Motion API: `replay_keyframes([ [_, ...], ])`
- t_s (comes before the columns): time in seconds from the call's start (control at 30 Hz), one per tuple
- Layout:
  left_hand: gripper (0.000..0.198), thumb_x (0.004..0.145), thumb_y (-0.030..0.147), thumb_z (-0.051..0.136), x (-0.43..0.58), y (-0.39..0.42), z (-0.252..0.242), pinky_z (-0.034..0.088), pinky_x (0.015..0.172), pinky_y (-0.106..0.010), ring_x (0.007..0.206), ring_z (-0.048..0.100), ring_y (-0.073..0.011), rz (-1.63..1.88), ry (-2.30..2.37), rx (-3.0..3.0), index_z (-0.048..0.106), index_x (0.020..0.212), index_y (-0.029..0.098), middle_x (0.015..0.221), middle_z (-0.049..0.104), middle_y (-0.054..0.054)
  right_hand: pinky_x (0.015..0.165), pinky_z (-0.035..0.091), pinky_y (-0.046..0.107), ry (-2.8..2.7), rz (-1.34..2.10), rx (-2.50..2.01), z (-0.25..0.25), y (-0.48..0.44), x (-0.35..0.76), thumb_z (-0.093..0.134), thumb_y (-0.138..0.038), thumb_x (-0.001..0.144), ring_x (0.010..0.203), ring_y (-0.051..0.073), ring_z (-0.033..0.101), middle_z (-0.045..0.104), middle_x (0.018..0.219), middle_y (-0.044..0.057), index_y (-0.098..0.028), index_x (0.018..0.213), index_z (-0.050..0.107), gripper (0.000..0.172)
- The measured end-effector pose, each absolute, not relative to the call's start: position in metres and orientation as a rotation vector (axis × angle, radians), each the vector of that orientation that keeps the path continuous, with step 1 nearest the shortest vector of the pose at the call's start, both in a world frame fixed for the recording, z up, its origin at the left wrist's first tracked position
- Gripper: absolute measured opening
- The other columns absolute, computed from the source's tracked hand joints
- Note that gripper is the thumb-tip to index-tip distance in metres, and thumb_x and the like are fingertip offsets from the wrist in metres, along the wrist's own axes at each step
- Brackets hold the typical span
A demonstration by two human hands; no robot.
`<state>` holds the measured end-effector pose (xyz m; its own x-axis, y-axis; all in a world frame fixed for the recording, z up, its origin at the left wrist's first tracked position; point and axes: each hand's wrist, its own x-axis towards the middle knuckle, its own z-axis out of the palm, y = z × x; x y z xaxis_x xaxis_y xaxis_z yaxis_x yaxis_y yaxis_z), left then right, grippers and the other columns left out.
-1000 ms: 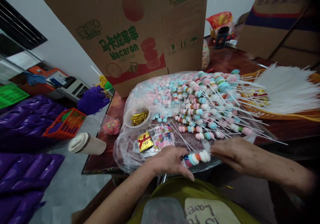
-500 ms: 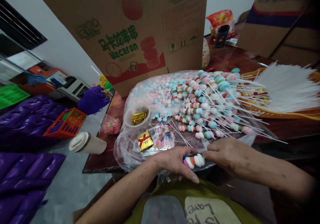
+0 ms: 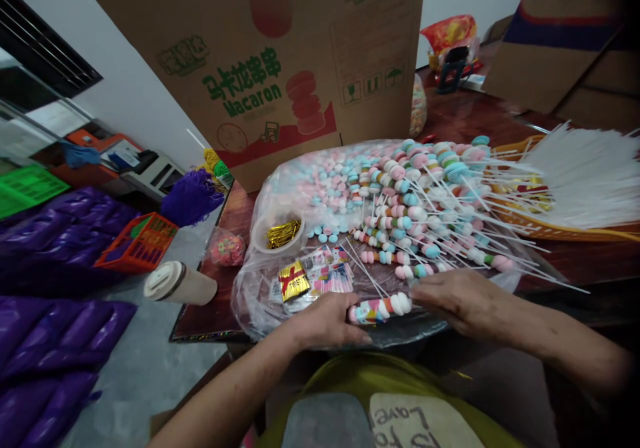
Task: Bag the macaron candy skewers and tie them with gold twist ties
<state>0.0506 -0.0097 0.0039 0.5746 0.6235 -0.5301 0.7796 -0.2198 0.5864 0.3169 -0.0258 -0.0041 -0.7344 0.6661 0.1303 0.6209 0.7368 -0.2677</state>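
Observation:
My left hand (image 3: 333, 321) grips one end of a candy skewer (image 3: 383, 308) in a printed clear wrapper, with white, orange and pink pieces showing. At the skewer's other end is my right hand (image 3: 447, 298), its fingers pressed together; what they hold, if anything, is hidden. Beyond my hands lies a pile of pastel candy skewers (image 3: 430, 201) with white sticks pointing right. Printed wrappers (image 3: 330, 278) and a gold twist-tie pack (image 3: 293, 281) rest left of it, near a round bowl (image 3: 257, 238) of gold ties.
A tall cardboard box (image 3: 310, 48) stands behind the candy. An orange basket (image 3: 575, 233) with white sticks is at the right. A lidded cup (image 3: 195, 285) stands at the left table edge, near a bag of pink candy (image 3: 227, 248). Purple packages (image 3: 45, 348) lie far left.
My left hand has shifted slightly left with the skewer and its thumb has drawn in, so more of the printed wrapper shows. My right hand stays near the skewer's right end.

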Motion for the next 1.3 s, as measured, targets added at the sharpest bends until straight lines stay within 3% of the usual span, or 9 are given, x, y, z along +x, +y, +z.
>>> replay_keyframes([
  [0.13,0.041,0.054,0.044,0.075,0.049,0.002,0.008,0.034,0.049,-0.019,0.052,0.042,-0.0071,-0.285,0.868,1.552,0.053,0.073,0.016,0.059,0.046,0.007,0.063,0.032,0.032,-2.713,-0.327,-0.744,0.008,-0.026,0.317,0.038,-0.009,0.087,0.068,0.018,0.051,0.061,0.074,0.005,-0.015,0.099,0.057,0.024],
  [0.2,0.045,0.051,0.048,0.076,0.051,0.003,0.012,0.035,0.047,-0.020,0.048,0.042,-0.0075,-0.309,0.827,1.417,0.052,0.073,0.016,0.058,0.047,0.007,0.064,0.033,0.033,-2.675,-0.440,-0.661,0.008,-0.029,0.315,0.038,-0.008,0.086,0.070,0.019,0.051,0.062,0.077,0.006,-0.013,0.103,0.056,0.025],
  [0.27,0.045,0.053,0.050,0.075,0.054,0.002,0.013,0.037,0.048,-0.022,0.048,0.043,-0.0080,-0.276,0.859,1.432,0.053,0.075,0.017,0.058,0.048,0.006,0.060,0.032,0.031,-2.652,-0.374,-0.691,0.004,-0.033,0.311,0.037,-0.007,0.085,0.064,0.017,0.051,0.061,0.073,0.005,-0.013,0.099,0.056,0.025],
  [0.4,0.042,0.062,0.053,0.069,0.056,-0.001,0.010,0.040,0.064,-0.025,0.065,0.053,-0.0141,-0.190,1.051,1.899,0.060,0.083,0.018,0.068,0.057,0.003,0.049,0.025,0.026,-2.691,0.152,-0.956,-0.001,-0.039,0.306,0.040,-0.004,0.077,0.051,0.013,0.049,0.056,0.062,0.000,-0.018,0.079,0.056,0.021],
  [0.57,0.042,0.069,0.057,0.061,0.063,-0.008,0.000,0.040,0.075,-0.030,0.077,0.060,-0.0217,-0.296,1.218,2.384,0.063,0.086,0.019,0.078,0.066,-0.005,0.051,0.027,0.023,-2.721,0.545,-1.082,0.003,-0.041,0.305,0.046,-0.006,0.077,0.057,0.012,0.055,0.060,0.065,-0.001,-0.018,0.074,0.055,0.015],
  [0.77,0.052,0.068,0.064,0.056,0.078,-0.013,-0.012,0.041,0.064,-0.029,0.078,0.062,-0.0255,-0.270,1.232,2.319,0.062,0.096,0.020,0.082,0.068,-0.006,0.051,0.025,0.025,-2.707,0.326,-1.174,-0.011,-0.043,0.282,0.046,-0.001,0.071,0.059,0.013,0.054,0.062,0.071,0.001,-0.018,0.082,0.059,0.024],
  [0.93,0.054,0.066,0.064,0.060,0.075,-0.006,-0.006,0.041,0.064,-0.025,0.081,0.061,-0.0210,-0.144,1.127,2.170,0.061,0.100,0.022,0.087,0.067,-0.002,0.060,0.028,0.029,-2.661,0.109,-1.073,-0.003,-0.033,0.294,0.049,-0.004,0.069,0.067,0.017,0.052,0.062,0.074,0.005,-0.017,0.079,0.060,0.020],
  [1.17,0.037,0.072,0.050,0.060,0.085,-0.011,-0.012,0.041,0.066,-0.027,0.077,0.060,-0.0211,-0.184,1.234,2.209,0.063,0.095,0.020,0.082,0.066,-0.004,0.065,0.026,0.032,-2.694,0.199,-1.114,-0.003,-0.032,0.272,0.053,-0.010,0.071,0.068,0.019,0.052,0.062,0.068,0.005,-0.016,0.070,0.060,0.009],
  [1.3,0.069,0.062,0.056,0.067,0.072,-0.005,-0.004,0.043,0.072,-0.027,0.090,0.057,-0.0218,-0.026,1.067,2.069,0.050,0.120,0.022,0.103,0.063,-0.005,0.064,0.026,0.029,-2.680,0.380,-1.141,-0.011,-0.024,0.278,0.044,-0.014,0.084,0.069,0.017,0.051,0.062,0.071,0.005,-0.017,0.077,0.061,0.019],
])
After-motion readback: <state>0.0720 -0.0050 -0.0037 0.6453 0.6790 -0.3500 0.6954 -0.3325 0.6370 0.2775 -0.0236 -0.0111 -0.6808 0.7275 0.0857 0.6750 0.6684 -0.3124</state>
